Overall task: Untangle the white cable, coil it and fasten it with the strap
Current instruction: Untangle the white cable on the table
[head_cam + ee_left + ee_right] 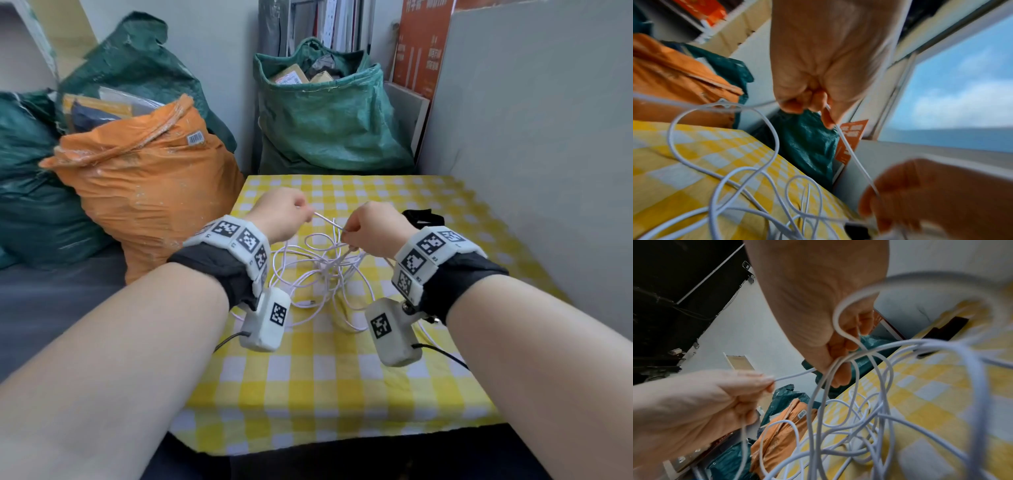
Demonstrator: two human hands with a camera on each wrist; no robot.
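Both hands pinch white cable taut | strap behind right hand, head view only

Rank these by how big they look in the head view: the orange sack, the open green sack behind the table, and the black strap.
1. orange sack and open green sack: these look about alike, and the green one sits farther back, so I won't rank them.
2. black strap, by far the smallest, partly hidden behind the right hand.

The thin white cable lies in tangled loops on the counter, one stretch lifted taut; the black strap lies just behind.
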